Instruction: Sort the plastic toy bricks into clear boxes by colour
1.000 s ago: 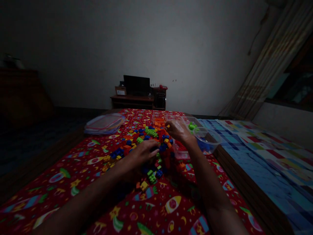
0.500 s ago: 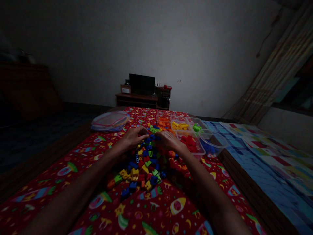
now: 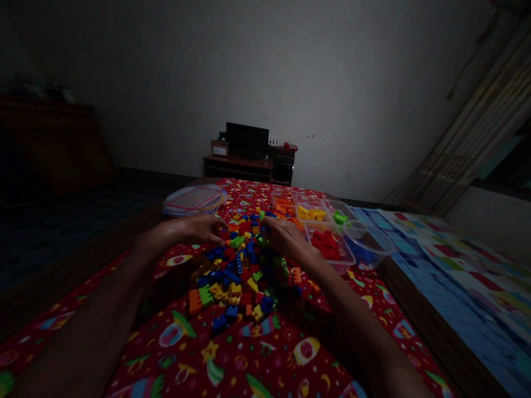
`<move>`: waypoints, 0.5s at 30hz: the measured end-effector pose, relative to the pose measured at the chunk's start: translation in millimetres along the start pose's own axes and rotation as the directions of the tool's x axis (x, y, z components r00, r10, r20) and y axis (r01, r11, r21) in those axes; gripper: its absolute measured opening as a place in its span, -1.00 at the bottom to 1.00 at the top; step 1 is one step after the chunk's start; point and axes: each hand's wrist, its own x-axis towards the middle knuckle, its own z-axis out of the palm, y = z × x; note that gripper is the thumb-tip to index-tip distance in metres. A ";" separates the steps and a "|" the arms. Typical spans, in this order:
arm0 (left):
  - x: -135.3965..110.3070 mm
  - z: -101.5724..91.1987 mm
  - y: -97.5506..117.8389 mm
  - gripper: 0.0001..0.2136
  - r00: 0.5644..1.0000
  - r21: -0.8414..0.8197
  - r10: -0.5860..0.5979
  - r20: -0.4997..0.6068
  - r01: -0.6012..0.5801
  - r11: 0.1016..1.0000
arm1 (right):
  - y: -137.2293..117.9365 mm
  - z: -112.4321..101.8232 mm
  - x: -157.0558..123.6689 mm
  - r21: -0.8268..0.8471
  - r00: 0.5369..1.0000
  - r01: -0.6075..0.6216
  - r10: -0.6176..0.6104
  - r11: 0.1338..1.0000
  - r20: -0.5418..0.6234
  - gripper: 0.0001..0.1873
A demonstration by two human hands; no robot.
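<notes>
A loose pile of toy building bricks in blue, yellow, red, green and orange lies on the red patterned cloth. My left hand is at the pile's far left side, its fingers bent but apart, with no brick visible in it. Over the far right part of the pile, my right hand reaches palm down. Its fingertips are dark and mostly hidden, so whether they grip a brick does not show.
Right of the pile stand clear boxes holding red bricks, yellow bricks, orange bricks and green bricks. A round clear tub contains blue bricks. Stacked plastic lids lie at the far left.
My left hand has moved left, away from my right hand, and its fingers have spread. My right hand stays over the pile. The view has shifted slightly.
</notes>
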 end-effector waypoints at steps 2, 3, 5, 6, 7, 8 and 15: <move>-2.0 6.1 8.4 -0.74 0.984 0.234 -0.046 0.172 0.004 0.972 | -10.5 4.7 -0.6 0.059 0.997 0.068 -0.069 0.996 0.029 -0.81; -2.1 10.1 12.8 -0.74 0.967 0.354 -0.078 0.243 -0.013 0.935 | -15.4 8.8 -1.0 0.069 0.993 0.104 -0.107 0.992 0.043 -0.79; -1.3 17.5 19.5 -0.75 0.961 0.493 -0.097 0.258 -0.045 0.869 | -22.7 18.3 -2.0 0.045 0.987 0.148 -0.151 0.988 0.056 -0.78; -0.5 19.7 21.0 -0.75 0.962 0.526 -0.095 0.255 -0.056 0.849 | -24.6 22.2 -2.3 0.029 0.986 0.157 -0.158 0.987 0.055 -0.81; 0.4 20.4 21.3 -0.74 0.964 0.535 -0.087 0.252 -0.064 0.842 | -25.2 24.8 -2.5 0.021 0.987 0.155 -0.156 0.988 0.046 -0.84; 1.5 19.5 20.5 -0.72 0.966 0.520 -0.068 0.251 -0.075 0.851 | -24.4 25.6 -2.4 0.026 0.989 0.146 -0.147 0.989 0.031 -0.86; 13.0 11.4 23.6 -0.61 0.994 -0.033 0.099 -0.051 -0.100 0.994 | -5.0 1.9 2.4 0.261 0.991 0.011 0.023 0.965 -0.129 -0.67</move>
